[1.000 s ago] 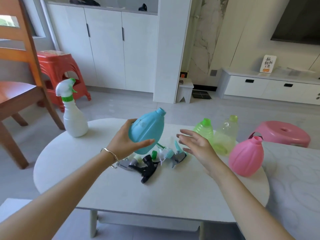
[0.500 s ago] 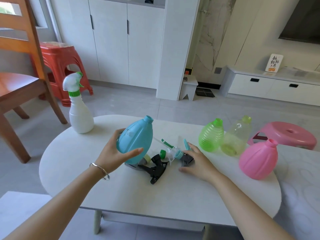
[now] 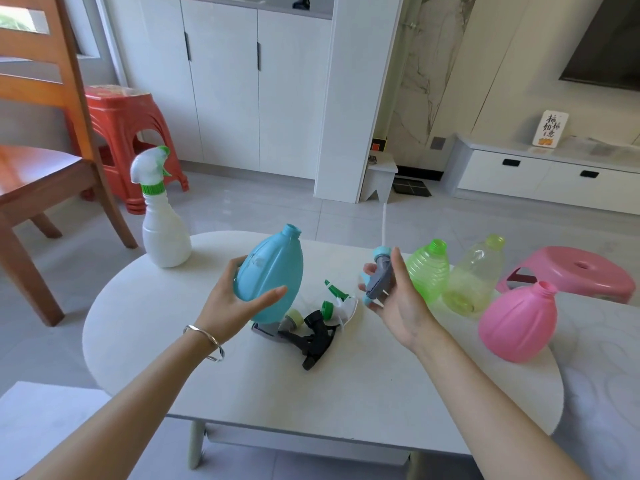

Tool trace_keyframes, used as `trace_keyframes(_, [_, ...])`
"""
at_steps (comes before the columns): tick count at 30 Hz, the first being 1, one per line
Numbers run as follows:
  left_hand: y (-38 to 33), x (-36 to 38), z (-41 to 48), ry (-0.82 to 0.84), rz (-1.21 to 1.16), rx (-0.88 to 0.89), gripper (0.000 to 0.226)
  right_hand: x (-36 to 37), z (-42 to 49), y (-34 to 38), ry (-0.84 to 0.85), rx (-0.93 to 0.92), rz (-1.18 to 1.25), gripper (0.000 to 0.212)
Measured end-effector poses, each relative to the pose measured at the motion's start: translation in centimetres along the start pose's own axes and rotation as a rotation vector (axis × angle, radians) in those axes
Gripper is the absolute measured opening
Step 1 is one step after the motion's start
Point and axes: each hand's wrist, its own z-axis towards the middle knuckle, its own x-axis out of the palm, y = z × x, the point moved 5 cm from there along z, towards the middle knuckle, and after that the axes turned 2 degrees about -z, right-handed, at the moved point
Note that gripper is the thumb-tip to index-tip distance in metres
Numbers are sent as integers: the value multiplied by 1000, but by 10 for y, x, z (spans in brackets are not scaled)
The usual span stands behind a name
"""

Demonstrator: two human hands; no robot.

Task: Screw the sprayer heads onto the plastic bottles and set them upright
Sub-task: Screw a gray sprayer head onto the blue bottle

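Five plastic bottles are in view. One white bottle (image 3: pixel 165 233) stands upright at the table's (image 3: pixel 145 327) far left edge with a white-and-green sprayer head already on it. Three open-necked bottles stand grouped at the right: a ribbed green bottle (image 3: pixel 428 271), a clear yellowish bottle (image 3: pixel 474 275) and a rounded pink bottle (image 3: pixel 517 322). The fifth, a smooth blue bottle (image 3: pixel 270 275) with moulded ridges, is tilted above the table in the left hand (image 3: pixel 230 306), whose fingers (image 3: pixel 273 293) wrap around its belly.

Three loose sprayer heads lie in a pile near the table's middle: a black sprayer (image 3: pixel 313 339), a grey sprayer with a yellow collar (image 3: pixel 277 327) and a white-and-green sprayer (image 3: pixel 337 299).

Half a second ago the right hand (image 3: pixel 398 299) lay flat on the pile. Now it is raised, its fingers (image 3: pixel 396 271) pinching a grey sprayer with a blue collar (image 3: pixel 381 275), collar upward and thin white dip tube (image 3: pixel 383 223) pointing up. The blue bottle has shifted slightly, its open neck leaning toward that sprayer, the two well apart.

A silver bangle (image 3: pixel 207 341) circles the left wrist.
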Motion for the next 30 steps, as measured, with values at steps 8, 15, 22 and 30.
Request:
trace_keyframes(8, [2, -11, 2, 44, 144, 3, 90, 3, -2, 5, -18, -168, -566, 23])
trace_keyframes(15, [8, -33, 6, -3, 186, -23, 92, 4, -6, 24, -138, -314, -333, 14])
trace_keyframes(22, [12, -41, 4, -3, 233, -19, 91, -1, -8, 29, -239, -290, -114, 15])
trace_keyframes(30, [13, -44, 4, -19, 231, -37, 91, 2, -11, 26, -217, -217, -80, 15])
